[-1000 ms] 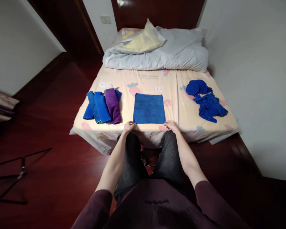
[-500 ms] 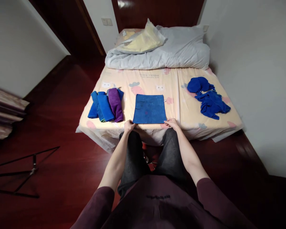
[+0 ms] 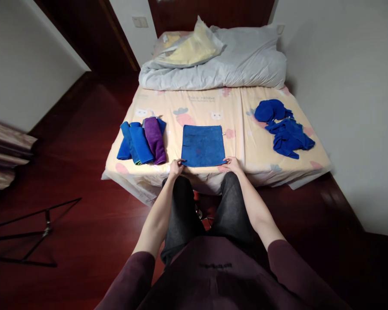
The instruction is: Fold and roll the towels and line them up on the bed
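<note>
A blue towel (image 3: 203,145) lies spread flat on the bed, close to its front edge, with a small white tag at its right side. My left hand (image 3: 176,167) pinches its near left corner. At the near right corner, my right hand (image 3: 233,165) has the edge between thumb and fingers. Left of the towel lies a pile of rolled towels, among them a blue roll (image 3: 141,143) and a purple roll (image 3: 154,140). Crumpled blue towels (image 3: 289,137) are heaped on the right side of the bed.
The bed (image 3: 207,105) has a peach patterned sheet. A grey quilt (image 3: 245,58) and a yellowish pillow in a clear cover (image 3: 194,49) lie at its far end. A black tripod leg (image 3: 29,234) stands on the floor at left; a white wall (image 3: 349,107) runs along the right.
The towel's near corners have lifted slightly in my fingers, and both hands have shifted a little away from me. The view has tilted slightly; the piles look unchanged.
</note>
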Demonstrator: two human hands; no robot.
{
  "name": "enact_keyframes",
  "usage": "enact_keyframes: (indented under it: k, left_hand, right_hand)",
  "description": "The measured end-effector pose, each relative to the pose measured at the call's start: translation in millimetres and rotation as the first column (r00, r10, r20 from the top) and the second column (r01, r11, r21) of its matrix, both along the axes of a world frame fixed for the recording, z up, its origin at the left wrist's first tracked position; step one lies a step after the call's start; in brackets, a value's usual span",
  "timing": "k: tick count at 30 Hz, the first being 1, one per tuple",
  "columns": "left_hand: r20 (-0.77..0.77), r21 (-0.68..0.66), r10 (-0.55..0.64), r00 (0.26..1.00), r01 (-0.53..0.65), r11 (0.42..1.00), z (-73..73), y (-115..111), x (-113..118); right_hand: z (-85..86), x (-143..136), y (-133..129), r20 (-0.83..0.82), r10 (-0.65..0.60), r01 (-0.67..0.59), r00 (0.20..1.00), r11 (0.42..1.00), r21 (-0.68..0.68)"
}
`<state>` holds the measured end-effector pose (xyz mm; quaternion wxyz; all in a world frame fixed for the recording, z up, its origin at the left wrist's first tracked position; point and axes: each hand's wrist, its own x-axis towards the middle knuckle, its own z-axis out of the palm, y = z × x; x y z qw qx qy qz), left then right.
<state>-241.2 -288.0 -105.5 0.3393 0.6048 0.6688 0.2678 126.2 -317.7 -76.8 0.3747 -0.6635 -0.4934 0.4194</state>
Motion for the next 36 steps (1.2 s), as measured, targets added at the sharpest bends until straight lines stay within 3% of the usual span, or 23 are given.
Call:
enact_keyframes:
  k: [3,9,14,20,24,30,36]
  left_hand:
    - [-0.012,0.056,0.013,1.0,-0.012,0.998,-1.2,2,0]
    - [0.03,0.183,-0.037,0.999,0.031,0.983,5.1,0,5]
    - [0.051,0.188,-0.052,0.997,0.042,0.981,12.0,-6,6]
    - [0.001,0.15,0.061,0.998,-0.06,0.987,19.0,-12,6]
    - [-0.004,0.16,0.08,0.997,-0.079,0.984,22.4,-14,9]
    - [0.023,0.266,0.06,0.998,-0.064,0.962,26.8,-17,11]
    - [0.111,0.348,-0.048,0.993,0.006,0.937,24.7,-19,11]
  right_hand:
    - [-2.8,-3,3,0.031,-0.021,0.019,0.999,0.999,0.037]
    - [-8.2,-6,6,0.061,0.0,-0.017,0.998,0.961,0.276]
    - [-14.5,-6,4,-0.06,0.062,-0.045,0.996,0.966,0.254]
    - [-7.0,-7,-1,0.032,-0.082,0.074,0.996,0.976,0.203]
    - [2.0,-11,-4,-0.047,-0.094,0.102,0.994,0.973,0.205]
    - [5.9,-13,-3,-0.126,-0.103,0.126,0.987,0.974,0.19]
    - [3.8,-13,-1,-0.114,-0.112,0.131,0.987,0.976,0.175]
